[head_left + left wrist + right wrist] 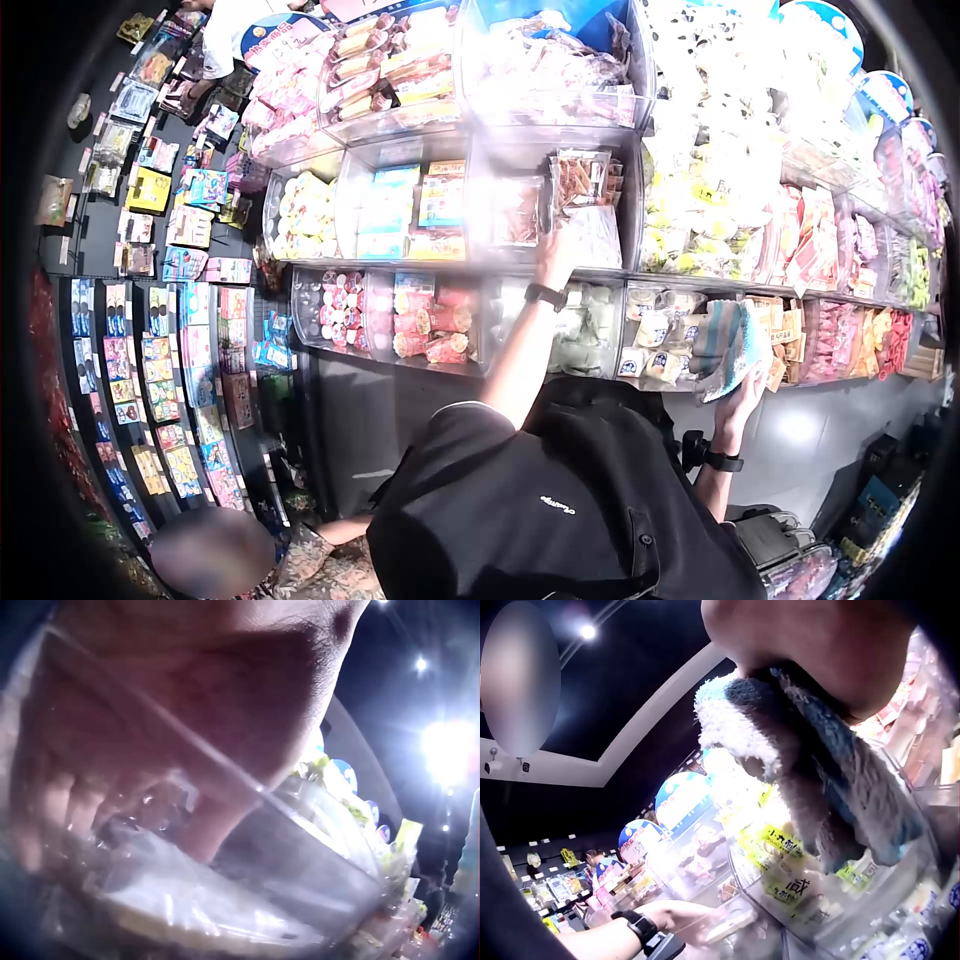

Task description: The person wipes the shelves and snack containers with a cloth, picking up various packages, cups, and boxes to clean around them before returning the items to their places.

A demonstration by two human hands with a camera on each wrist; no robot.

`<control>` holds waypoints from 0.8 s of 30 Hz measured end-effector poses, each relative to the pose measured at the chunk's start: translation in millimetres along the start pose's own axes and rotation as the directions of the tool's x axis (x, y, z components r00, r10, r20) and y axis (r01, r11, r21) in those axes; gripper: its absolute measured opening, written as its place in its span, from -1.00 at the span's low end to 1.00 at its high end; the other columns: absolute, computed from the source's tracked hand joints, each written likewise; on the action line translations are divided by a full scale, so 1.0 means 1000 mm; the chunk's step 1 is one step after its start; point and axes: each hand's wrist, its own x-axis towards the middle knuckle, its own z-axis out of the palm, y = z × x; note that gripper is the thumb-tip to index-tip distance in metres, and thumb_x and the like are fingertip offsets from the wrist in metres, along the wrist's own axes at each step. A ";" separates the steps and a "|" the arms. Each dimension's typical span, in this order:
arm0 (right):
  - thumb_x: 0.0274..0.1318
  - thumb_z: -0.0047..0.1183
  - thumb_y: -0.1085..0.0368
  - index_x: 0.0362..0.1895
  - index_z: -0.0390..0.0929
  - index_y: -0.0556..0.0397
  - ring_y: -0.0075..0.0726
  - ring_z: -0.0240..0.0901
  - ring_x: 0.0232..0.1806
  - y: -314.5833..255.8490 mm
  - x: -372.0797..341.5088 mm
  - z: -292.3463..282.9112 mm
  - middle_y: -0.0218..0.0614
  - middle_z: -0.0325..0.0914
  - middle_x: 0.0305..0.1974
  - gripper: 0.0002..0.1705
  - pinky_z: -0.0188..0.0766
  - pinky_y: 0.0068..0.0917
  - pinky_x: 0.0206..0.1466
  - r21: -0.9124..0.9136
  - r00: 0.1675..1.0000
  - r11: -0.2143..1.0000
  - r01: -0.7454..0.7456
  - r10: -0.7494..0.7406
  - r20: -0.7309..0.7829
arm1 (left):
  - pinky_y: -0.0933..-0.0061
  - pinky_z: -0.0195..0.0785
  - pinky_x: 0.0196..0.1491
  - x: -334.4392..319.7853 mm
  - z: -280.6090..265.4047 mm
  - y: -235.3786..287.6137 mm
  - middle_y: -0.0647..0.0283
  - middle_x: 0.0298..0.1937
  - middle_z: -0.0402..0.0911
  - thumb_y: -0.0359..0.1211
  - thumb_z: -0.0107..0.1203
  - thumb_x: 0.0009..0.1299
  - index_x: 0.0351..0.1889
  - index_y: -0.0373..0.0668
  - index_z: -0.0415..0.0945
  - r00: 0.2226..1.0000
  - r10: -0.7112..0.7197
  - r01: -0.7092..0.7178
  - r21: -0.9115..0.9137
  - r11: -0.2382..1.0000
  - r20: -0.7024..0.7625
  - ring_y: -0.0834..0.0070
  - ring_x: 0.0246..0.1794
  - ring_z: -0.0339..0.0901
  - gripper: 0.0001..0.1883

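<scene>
My left hand (556, 256) reaches into a clear bin in the middle row, beside reddish-brown packets (583, 180). In the left wrist view its thumb and fingers, seen through the bin's clear wall (315, 870), bend round a clear-wrapped packet (150, 859); glare blurs the contact. My right hand (745, 395) grips a fluffy blue-and-white cloth (725, 345) in front of the lower bins. In the right wrist view the cloth (870, 791) hangs folded from that hand (817, 645), over yellow-labelled packets (787, 855).
Tiered clear bins hold wrapped snacks, including pink packets (435, 325) and white packets (655, 345). Shelves of small packs (160, 370) line the left side. Another person's patterned sleeve (320, 570) shows at lower left. A black bag (770, 540) is at lower right.
</scene>
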 end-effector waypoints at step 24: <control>0.30 -0.21 0.12 0.22 0.18 0.04 -0.27 0.27 0.10 -0.011 -0.011 0.044 -0.24 0.31 0.10 -0.52 0.23 -0.32 0.14 -0.011 0.998 1.000 0.002 -0.002 0.056 | 0.57 0.41 -0.12 -0.096 -0.095 0.101 0.21 -0.14 0.56 -0.41 0.08 0.27 -0.02 -0.33 0.36 0.986 -0.162 0.021 -0.940 0.341 -0.036 0.57 -0.25 0.52 -0.66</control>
